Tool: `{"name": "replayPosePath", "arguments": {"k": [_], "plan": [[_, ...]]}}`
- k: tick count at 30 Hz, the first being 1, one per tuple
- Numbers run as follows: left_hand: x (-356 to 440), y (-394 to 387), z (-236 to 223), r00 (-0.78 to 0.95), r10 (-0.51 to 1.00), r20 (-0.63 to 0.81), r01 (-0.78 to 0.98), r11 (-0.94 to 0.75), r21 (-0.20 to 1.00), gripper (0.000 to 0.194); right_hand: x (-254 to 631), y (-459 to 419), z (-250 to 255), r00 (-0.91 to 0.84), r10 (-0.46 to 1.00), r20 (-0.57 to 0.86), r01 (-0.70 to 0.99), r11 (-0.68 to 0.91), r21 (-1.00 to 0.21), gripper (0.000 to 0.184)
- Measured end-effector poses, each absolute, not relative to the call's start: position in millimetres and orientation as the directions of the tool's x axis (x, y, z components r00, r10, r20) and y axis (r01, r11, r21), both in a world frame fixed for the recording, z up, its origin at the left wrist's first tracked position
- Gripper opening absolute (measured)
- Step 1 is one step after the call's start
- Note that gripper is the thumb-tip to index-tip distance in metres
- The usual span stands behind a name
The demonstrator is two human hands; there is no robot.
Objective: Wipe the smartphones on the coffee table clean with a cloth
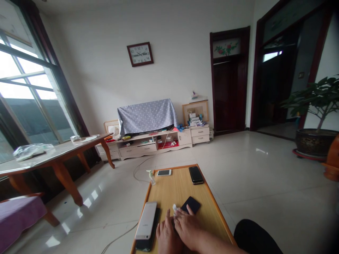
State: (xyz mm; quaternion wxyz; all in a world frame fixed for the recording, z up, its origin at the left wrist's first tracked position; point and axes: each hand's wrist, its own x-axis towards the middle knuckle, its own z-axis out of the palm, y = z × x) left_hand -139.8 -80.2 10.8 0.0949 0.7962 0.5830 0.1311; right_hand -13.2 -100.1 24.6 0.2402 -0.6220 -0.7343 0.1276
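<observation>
On the small wooden table lies a dark smartphone (194, 204), its far end showing and the rest mostly under my hands. My right hand (189, 227) lies across the phone, fingers bent, with a small white piece, which looks like tissue (174, 207), at its fingertips. Close beside it, my left hand (168, 234) is at the phone's near left edge; its fingers appear to hold that edge, and the thumb is hidden. Left of my left hand, a silver phone (146, 220) rests face down on a black phone (155, 225).
The wooden table (169, 192) also bears a pump bottle (151, 177), a white phone (164, 172) and stacked black phones (196, 175). A cable (119, 237) runs over the floor at left. My dark-clothed knee (254, 238) is right of the table.
</observation>
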Motion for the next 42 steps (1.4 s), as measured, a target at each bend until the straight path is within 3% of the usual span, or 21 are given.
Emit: {"name": "replayPosePath", "arguments": {"k": [12, 19, 26, 30, 35, 42], "plan": [[-146.2, -78.5, -0.4, 0.317, 0.944, 0.097, 0.889, -0.331, 0.316, 0.085, 2.6, -142.0, 26.7, -0.174, 0.966, 0.192, 0.822, 0.25, -0.512, 0.047], [-143.9, -79.9, 8.2, 0.315, 0.946, 0.08, 0.89, -0.324, 0.32, 0.075, -8.4, -118.1, 25.3, -0.121, 0.978, 0.168, 0.834, 0.192, -0.517, 0.051], [-139.6, -81.4, 15.3, 0.291, 0.955, 0.063, 0.897, -0.295, 0.33, 0.079, 0.9, -104.0, 21.0, -0.138, 0.978, 0.155, 0.848, 0.198, -0.492, 0.053], [-135.9, -83.0, 16.8, 0.273, 0.96, 0.069, 0.904, -0.28, 0.322, 0.09, 38.4, -86.6, 20.2, 0.025, 0.995, 0.094, 0.893, 0.02, -0.449, 0.054], [-135.2, -84.4, 21.1, 0.276, 0.96, 0.036, 0.912, -0.273, 0.306, 0.09, 50.1, -73.8, 16.5, 0.212, 0.975, 0.072, 0.895, -0.164, -0.415, 0.054], [-137.7, -81.6, 18.5, 0.309, 0.951, 0.02, 0.904, -0.3, 0.304, 0.072, -4.7, -104.5, 11.4, -0.15, 0.98, 0.134, 0.842, 0.198, -0.502, 0.054]]}}
